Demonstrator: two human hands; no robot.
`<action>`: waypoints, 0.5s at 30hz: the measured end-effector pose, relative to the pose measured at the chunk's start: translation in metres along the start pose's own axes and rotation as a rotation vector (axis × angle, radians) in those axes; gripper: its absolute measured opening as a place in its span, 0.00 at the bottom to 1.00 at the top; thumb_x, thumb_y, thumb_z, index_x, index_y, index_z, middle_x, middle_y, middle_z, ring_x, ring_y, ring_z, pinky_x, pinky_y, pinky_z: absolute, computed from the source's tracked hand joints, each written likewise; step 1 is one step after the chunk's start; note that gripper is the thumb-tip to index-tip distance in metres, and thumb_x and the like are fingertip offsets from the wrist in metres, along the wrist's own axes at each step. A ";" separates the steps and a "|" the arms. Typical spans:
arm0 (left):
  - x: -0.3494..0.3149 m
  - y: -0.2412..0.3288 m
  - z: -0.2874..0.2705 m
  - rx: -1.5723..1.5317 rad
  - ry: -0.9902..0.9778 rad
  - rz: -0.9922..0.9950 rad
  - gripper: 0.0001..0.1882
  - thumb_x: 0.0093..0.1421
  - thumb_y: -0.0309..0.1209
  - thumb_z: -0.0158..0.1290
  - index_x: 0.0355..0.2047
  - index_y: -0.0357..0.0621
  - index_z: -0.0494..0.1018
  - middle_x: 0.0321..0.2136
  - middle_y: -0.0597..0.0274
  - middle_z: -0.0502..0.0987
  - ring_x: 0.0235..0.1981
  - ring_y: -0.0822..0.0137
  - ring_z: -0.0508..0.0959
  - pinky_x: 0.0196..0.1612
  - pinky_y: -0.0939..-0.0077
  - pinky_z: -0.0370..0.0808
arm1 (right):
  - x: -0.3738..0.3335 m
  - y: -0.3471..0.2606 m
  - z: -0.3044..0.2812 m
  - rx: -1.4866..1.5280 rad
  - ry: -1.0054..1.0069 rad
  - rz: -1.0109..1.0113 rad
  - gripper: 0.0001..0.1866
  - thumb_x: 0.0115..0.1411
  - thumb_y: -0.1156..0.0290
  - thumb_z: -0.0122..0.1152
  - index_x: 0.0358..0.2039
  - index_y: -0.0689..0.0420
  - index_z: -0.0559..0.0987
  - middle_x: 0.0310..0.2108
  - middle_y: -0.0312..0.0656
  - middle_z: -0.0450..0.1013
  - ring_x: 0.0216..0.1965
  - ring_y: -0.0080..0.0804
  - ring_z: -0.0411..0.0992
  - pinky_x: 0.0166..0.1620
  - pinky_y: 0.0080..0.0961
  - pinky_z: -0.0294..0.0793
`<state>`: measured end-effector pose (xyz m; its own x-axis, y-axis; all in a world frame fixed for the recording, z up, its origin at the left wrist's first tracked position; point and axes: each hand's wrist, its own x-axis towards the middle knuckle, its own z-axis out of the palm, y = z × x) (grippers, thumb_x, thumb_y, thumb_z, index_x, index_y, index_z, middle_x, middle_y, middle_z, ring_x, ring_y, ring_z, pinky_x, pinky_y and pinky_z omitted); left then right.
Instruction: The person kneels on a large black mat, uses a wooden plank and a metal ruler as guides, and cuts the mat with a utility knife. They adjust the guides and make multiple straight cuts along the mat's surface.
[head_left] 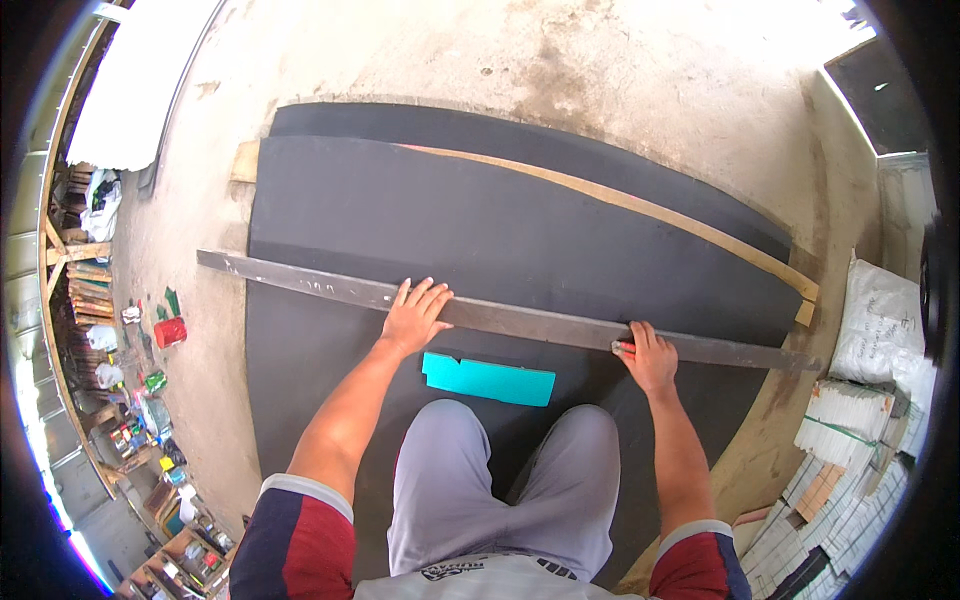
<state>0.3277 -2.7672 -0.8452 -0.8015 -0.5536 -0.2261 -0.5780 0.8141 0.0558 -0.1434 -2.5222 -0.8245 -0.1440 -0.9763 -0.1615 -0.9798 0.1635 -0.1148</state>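
A long grey straight bar (500, 318) lies across a large black sheet (330, 200), its ends reaching past the sheet's sides. My left hand (414, 315) rests flat on the bar left of its middle, fingers stretched over it. Farther right, my right hand (650, 359) is closed at the bar's near edge, around a small red-and-grey thing (624, 348). Most of that thing is hidden by the fingers, so its kind does not show. A flat turquoise piece (488, 379) with a notched edge lies on the sheet between the bar and my knees.
Another dark sheet (520, 135) lies beyond, with a wooden strip (600, 192) showing between the two. Stacked pale blocks (845, 420) and a white sack (875, 320) stand at the right. Along the left are a red container (170, 332) and cluttered shelves (95, 290).
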 end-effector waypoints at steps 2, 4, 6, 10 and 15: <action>0.031 -0.012 -0.013 0.031 0.075 0.020 0.41 0.64 0.60 0.57 0.72 0.55 0.67 0.70 0.67 0.69 0.73 0.56 0.64 0.74 0.42 0.61 | 0.025 0.009 -0.018 -0.007 0.028 0.012 0.38 0.52 0.48 0.79 0.59 0.51 0.75 0.56 0.40 0.78 0.44 0.43 0.83 0.44 0.40 0.82; 0.068 -0.031 -0.025 0.047 0.125 0.027 0.41 0.65 0.59 0.57 0.72 0.54 0.66 0.71 0.66 0.68 0.74 0.56 0.64 0.74 0.43 0.61 | 0.055 0.019 -0.033 -0.006 0.015 0.033 0.37 0.55 0.48 0.77 0.60 0.50 0.75 0.57 0.40 0.78 0.47 0.43 0.83 0.46 0.40 0.83; 0.107 -0.047 -0.043 0.052 0.137 0.042 0.40 0.65 0.59 0.57 0.72 0.54 0.66 0.72 0.66 0.67 0.74 0.55 0.63 0.74 0.44 0.61 | 0.083 0.029 -0.042 -0.040 0.054 0.053 0.37 0.55 0.47 0.77 0.60 0.50 0.75 0.56 0.39 0.78 0.48 0.42 0.83 0.46 0.40 0.83; 0.170 -0.074 -0.069 0.047 0.134 0.056 0.39 0.65 0.57 0.58 0.71 0.53 0.67 0.74 0.64 0.64 0.76 0.53 0.61 0.73 0.45 0.62 | 0.125 0.046 -0.049 -0.088 0.108 0.058 0.37 0.55 0.46 0.77 0.60 0.50 0.75 0.57 0.38 0.78 0.47 0.41 0.83 0.47 0.40 0.83; 0.210 -0.091 -0.079 0.023 0.054 0.079 0.40 0.64 0.59 0.61 0.70 0.56 0.67 0.77 0.58 0.58 0.77 0.50 0.58 0.75 0.45 0.61 | 0.159 0.063 -0.047 -0.168 0.119 0.005 0.37 0.54 0.40 0.75 0.59 0.46 0.77 0.59 0.36 0.78 0.44 0.40 0.84 0.45 0.39 0.83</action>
<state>0.1994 -2.9711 -0.8208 -0.8519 -0.4957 -0.1689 -0.5095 0.8591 0.0485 -0.2349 -2.6734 -0.8115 -0.1548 -0.9870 -0.0435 -0.9869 0.1525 0.0527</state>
